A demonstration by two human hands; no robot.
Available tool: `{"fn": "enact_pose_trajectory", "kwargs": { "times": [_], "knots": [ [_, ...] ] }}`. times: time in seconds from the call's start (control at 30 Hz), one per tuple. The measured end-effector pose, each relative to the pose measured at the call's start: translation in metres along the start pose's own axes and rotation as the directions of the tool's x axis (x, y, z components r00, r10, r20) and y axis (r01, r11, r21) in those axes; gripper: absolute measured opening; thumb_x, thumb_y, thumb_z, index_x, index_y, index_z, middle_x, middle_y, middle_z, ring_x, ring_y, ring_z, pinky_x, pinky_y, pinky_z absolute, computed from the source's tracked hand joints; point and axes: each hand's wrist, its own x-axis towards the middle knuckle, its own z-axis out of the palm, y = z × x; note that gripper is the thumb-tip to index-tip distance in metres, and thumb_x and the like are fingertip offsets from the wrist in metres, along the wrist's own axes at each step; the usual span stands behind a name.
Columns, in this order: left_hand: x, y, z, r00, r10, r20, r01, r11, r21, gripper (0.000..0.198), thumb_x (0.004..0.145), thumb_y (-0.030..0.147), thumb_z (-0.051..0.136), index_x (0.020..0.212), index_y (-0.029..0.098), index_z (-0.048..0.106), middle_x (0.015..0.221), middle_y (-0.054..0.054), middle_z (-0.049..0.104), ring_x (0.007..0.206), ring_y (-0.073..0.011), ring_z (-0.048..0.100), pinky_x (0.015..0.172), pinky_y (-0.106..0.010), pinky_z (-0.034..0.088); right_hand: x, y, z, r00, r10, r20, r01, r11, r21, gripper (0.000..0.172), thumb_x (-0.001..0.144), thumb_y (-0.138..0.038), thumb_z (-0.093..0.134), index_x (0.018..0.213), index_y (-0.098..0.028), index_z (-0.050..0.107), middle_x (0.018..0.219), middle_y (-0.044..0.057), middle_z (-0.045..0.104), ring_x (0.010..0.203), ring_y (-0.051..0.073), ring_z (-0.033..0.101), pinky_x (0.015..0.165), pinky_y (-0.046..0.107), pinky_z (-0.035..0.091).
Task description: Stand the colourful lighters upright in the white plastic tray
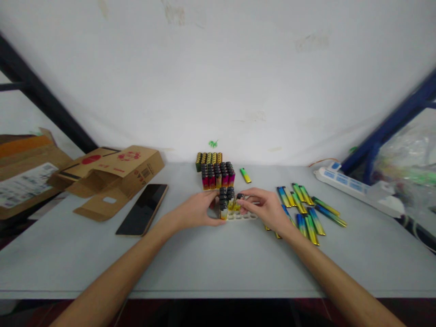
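Note:
A white tray (242,216) with rows of holes lies in the middle of the table. Several upright lighters (223,205) with black tops fill its left part. My left hand (197,210) curves around the tray's left end, thumb in front and fingers behind, against the lighters. Above the tray, my right hand (267,206) pinches a black-topped lighter (240,196) between thumb and fingers; its lower part is partly hidden. Behind stand a block of pink lighters (218,176) and a block of green and yellow ones (208,159).
Loose blue, green and yellow lighters (310,227) lie on the right, near a white power strip (357,187). One lighter (245,175) lies behind the tray. To the left are a phone (143,210) and an open cardboard box (119,170). A wall stands behind the table (211,268).

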Motion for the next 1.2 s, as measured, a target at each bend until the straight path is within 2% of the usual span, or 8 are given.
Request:
{"fn": "enact_pose_trajectory", "kwargs": {
  "times": [0.13,0.37,0.6,0.77,0.97,1.2],
  "knots": [
    [0.0,-0.001,0.0,1.0,0.005,0.002,-0.005,1.0,0.006,0.059,0.077,0.05,0.083,0.124,0.019,0.063,0.113,-0.01,0.075,0.096,-0.0281,0.071,0.085,-0.036,0.055,-0.001,-0.001,0.0,0.999,-0.021,0.043,0.02,0.999,0.027,0.037,0.087,-0.051,0.081,0.104,-0.019,0.075,0.073,0.005,0.079,0.069,0.024,0.079,0.07,0.037,0.064],
    [0.0,0.004,-0.002,0.999,-0.016,0.029,0.016,1.0,0.019,0.059,0.078,0.049,0.083,0.124,0.018,0.062,0.114,-0.01,0.073,0.099,-0.0296,0.07,0.087,-0.037,0.054,0.0,0.005,-0.002,0.991,-0.095,0.097,0.1,0.994,-0.045,0.033,0.087,-0.047,0.082,0.107,-0.022,0.075,0.078,0.004,0.079,0.07,0.022,0.078,0.068,0.035,0.064],
    [0.0,0.004,-0.002,0.999,-0.012,0.036,0.011,1.0,0.029,0.056,0.079,0.049,0.083,0.12,0.019,0.062,0.109,-0.009,0.072,0.096,-0.0286,0.069,0.085,-0.036,0.053,-0.002,-0.008,-0.005,0.96,-0.237,0.151,0.269,0.933,-0.241,0.023,0.092,-0.043,0.078,0.104,-0.023,0.077,0.089,0.006,0.08,0.076,0.021,0.077,0.071,0.033,0.064],
    [0.0,0.0,-0.001,0.999,0.014,0.029,-0.014,1.0,0.022,0.054,0.079,0.052,0.082,0.117,0.019,0.062,0.106,-0.008,0.072,0.093,-0.0275,0.068,0.08,-0.034,0.052,-0.001,-0.006,-0.003,0.944,-0.269,0.191,0.318,0.894,-0.315,0.022,0.096,-0.041,0.073,0.108,-0.022,0.077,0.089,0.006,0.079,0.073,0.019,0.075,0.069,0.03,0.063],
    [0.0,0.001,-0.001,1.0,0.001,0.018,-0.002,1.0,0.022,0.053,0.079,0.05,0.082,0.117,0.019,0.062,0.108,-0.008,0.072,0.094,-0.0278,0.069,0.082,-0.035,0.052,-0.001,0.006,0.009,0.944,-0.314,0.101,0.329,0.875,-0.354,0.025,0.095,-0.045,0.074,0.103,-0.022,0.071,0.079,0.003,0.077,0.068,0.018,0.074,0.064,0.028,0.061],
    [0.001,0.0,0.0,1.0,0.012,0.008,-0.012,1.0,-0.002,0.051,0.078,0.049,0.083,0.116,0.02,0.063,0.108,-0.006,0.073,0.092,-0.0268,0.069,0.08,-0.034,0.052,0.002,0.014,0.011,0.913,-0.394,0.103,0.401,0.825,-0.397,0.027,0.099,-0.046,0.07,0.101,-0.019,0.071,0.083,0.005,0.075,0.067,0.016,0.072,0.064,0.026,0.06]
  ]
}}
